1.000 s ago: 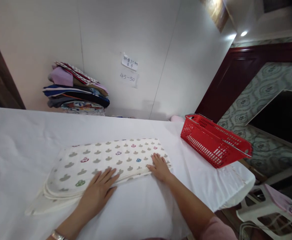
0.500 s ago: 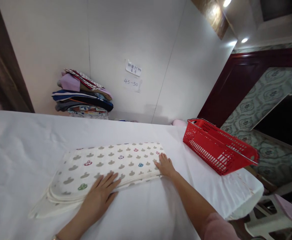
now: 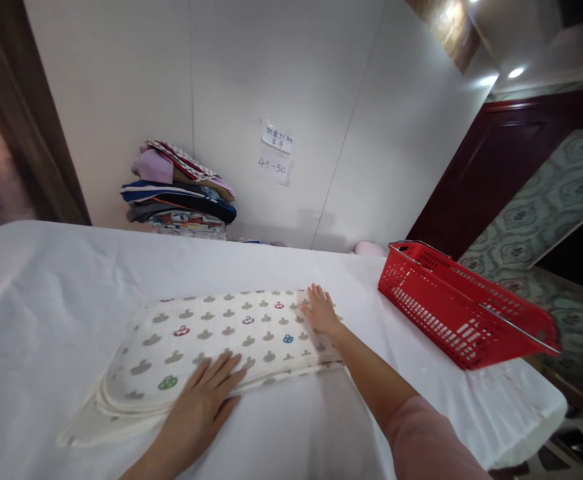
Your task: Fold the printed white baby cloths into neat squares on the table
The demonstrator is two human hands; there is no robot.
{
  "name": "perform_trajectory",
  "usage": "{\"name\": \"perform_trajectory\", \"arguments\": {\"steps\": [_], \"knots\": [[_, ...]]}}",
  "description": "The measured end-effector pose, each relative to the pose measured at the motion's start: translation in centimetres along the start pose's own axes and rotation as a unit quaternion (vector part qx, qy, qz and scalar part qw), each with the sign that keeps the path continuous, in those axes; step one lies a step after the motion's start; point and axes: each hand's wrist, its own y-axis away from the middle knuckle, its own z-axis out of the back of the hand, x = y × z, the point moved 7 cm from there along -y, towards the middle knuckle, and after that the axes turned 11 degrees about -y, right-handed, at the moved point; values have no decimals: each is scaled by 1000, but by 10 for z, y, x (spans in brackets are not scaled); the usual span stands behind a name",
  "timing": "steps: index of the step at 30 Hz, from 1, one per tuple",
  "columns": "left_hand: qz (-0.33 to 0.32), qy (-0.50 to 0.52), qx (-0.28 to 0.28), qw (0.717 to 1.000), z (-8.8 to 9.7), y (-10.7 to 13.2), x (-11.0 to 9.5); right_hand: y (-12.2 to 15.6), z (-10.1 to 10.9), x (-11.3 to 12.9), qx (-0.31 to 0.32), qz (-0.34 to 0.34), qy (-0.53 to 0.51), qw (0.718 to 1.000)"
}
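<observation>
A folded cream cloth (image 3: 206,340) printed with small grey and coloured shapes lies on the white-covered table (image 3: 46,300). My left hand (image 3: 204,400) rests flat on its near edge, fingers stretched out. Over at the cloth's far right corner, my right hand (image 3: 318,310) lies flat with the fingers spread. Neither hand holds anything.
A red plastic basket (image 3: 456,313) sits tilted at the table's right end. A stack of folded clothes (image 3: 181,197) stands against the white wall at the back. Two paper notes (image 3: 276,153) are stuck on the wall. The table edge drops off at right.
My right hand has slid from the cloth's near right edge up to its far right corner. My left hand stays on the near edge. The view has shifted a little.
</observation>
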Motion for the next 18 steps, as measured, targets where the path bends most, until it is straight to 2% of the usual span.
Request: {"name": "perform_trajectory", "arguments": {"steps": [4, 6, 12, 18], "knots": [[4, 5, 13, 1000, 4, 2, -2, -16, -12, -31, 9, -60, 1, 998], [4, 12, 24, 1000, 5, 2, -3, -19, -18, -41, 11, -63, 5, 998], [32, 71, 66, 995, 11, 0, -5, -19, -25, -46, 4, -54, 39, 998], [75, 171, 139, 973, 41, -5, -4, -20, -33, -55, -6, -55, 68, 996]]}}
